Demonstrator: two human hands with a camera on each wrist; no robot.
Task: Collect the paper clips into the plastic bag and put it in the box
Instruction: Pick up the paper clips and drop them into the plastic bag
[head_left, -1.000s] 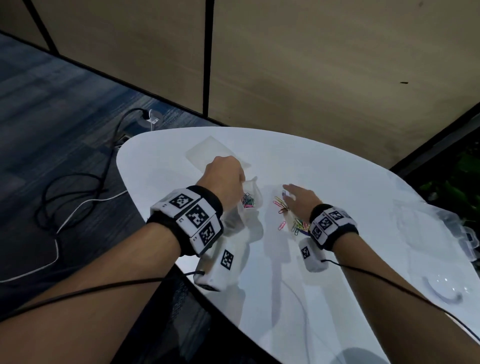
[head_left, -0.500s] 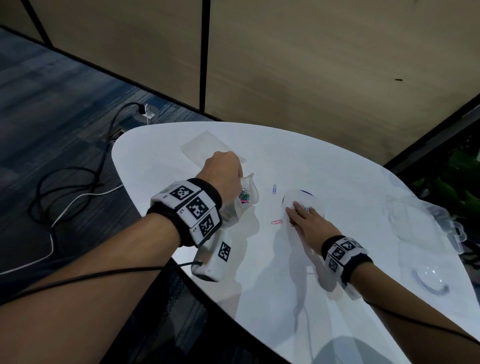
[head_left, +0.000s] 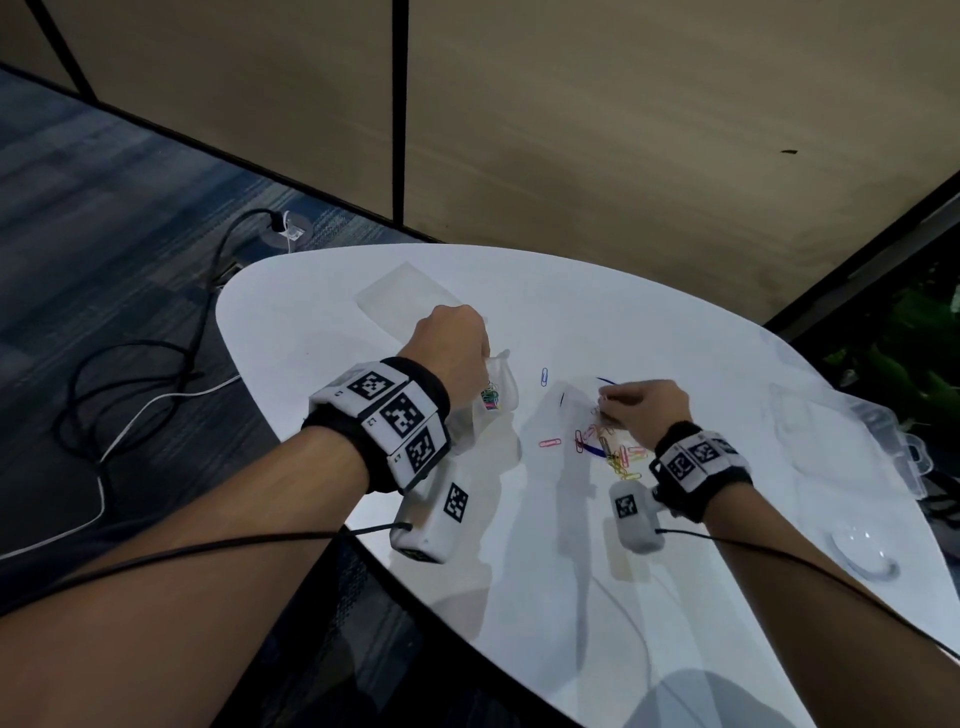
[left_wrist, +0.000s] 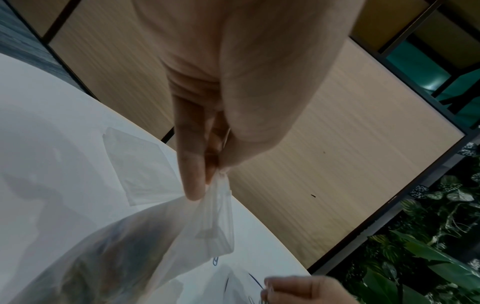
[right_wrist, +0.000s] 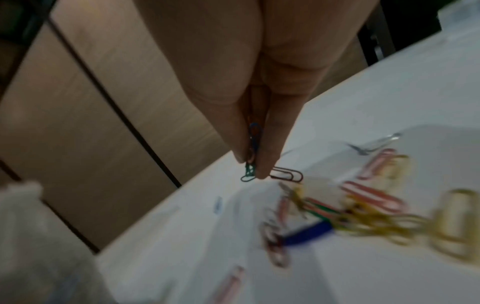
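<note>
My left hand (head_left: 452, 348) pinches the top edge of a clear plastic bag (head_left: 498, 400), which hangs above the white table (head_left: 519, 571) with several coloured paper clips inside; the left wrist view shows thumb and finger closed on the bag (left_wrist: 207, 216). My right hand (head_left: 631, 402) is lifted just above a loose pile of coloured paper clips (head_left: 610, 447) and pinches a few paper clips (right_wrist: 253, 156) between its fingertips. A pink clip (head_left: 549, 442) and a blue clip (head_left: 544, 375) lie apart from the pile. A clear plastic box (head_left: 841, 436) stands at the table's right edge.
A flat clear sheet (head_left: 410, 299) lies on the table behind my left hand. A round clear lid (head_left: 860, 551) rests near the right front. The table's left edge drops to carpet with cables (head_left: 130, 395). Wood wall panels stand behind.
My right hand pressed flat on the clips half a second ago; now it has lifted with a few clips pinched, uncovering the pile. The left hand keeps holding the bag.
</note>
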